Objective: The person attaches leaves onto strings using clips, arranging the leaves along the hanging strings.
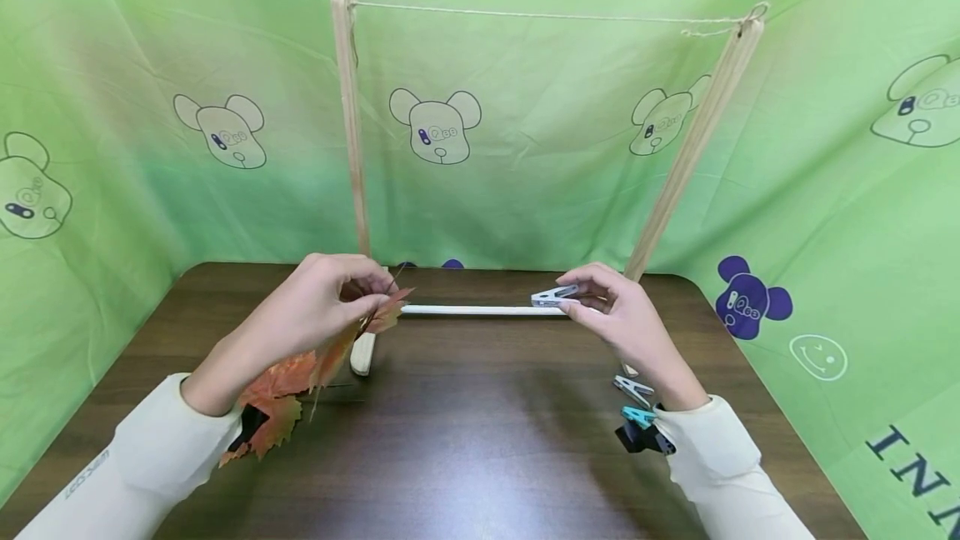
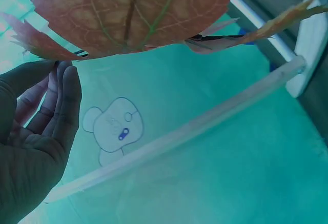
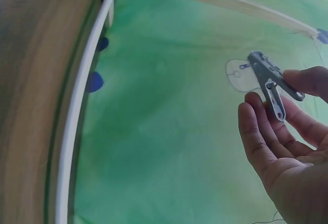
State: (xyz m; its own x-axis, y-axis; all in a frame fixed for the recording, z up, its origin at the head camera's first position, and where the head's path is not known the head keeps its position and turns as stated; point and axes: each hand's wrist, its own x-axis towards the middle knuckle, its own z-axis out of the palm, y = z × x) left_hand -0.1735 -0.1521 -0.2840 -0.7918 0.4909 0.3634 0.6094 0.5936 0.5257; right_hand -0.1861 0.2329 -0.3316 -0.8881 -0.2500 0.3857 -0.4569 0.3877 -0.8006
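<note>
My left hand [image 1: 322, 294] pinches an orange-red artificial maple leaf [image 1: 386, 317] between thumb and fingertips, to the left of the white bar. In the left wrist view the veined leaf [image 2: 128, 14] spreads wide across the top, its edge at the fingertips. Over the bar's right end, my right hand [image 1: 618, 307] holds a grey clothespin [image 1: 553, 296] between thumb and fingers. The right wrist view shows this clothespin [image 3: 269, 83] with its two handle ends spread, the thumb on one of them. More orange leaves [image 1: 281, 390] show under the left forearm, partly hidden.
Two wooden posts, left [image 1: 348, 123] and right [image 1: 697, 140], carry a thin string [image 1: 540, 15] between their tops. A white bar [image 1: 480, 310] joins them low down. Another grey clothespin [image 1: 633, 390] and a teal one [image 1: 637, 416] lie by the right wrist on the brown table [image 1: 450, 457].
</note>
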